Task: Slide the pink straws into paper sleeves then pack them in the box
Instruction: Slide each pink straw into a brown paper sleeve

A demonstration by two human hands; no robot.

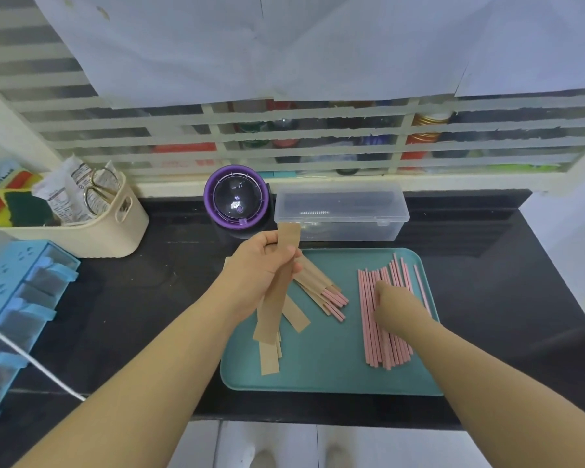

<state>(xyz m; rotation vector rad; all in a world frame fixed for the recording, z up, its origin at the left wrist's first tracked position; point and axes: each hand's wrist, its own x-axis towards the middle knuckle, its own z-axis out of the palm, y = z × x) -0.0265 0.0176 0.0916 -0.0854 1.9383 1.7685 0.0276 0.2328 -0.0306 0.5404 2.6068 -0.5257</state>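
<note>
My left hand grips a brown paper sleeve, lifted above the left side of the teal tray. More empty sleeves lie under it. Several sleeved straws with pink ends showing rest mid-tray. A pile of bare pink straws lies on the tray's right; my right hand rests on the pile, fingertips down among the straws. Whether it pinches one I cannot tell. The clear plastic box, lid shut, stands behind the tray.
The tray sits on a black counter. A purple domed device stands left of the box. A cream basket with packets and a blue drawer unit fill the left. A white cable crosses the front left.
</note>
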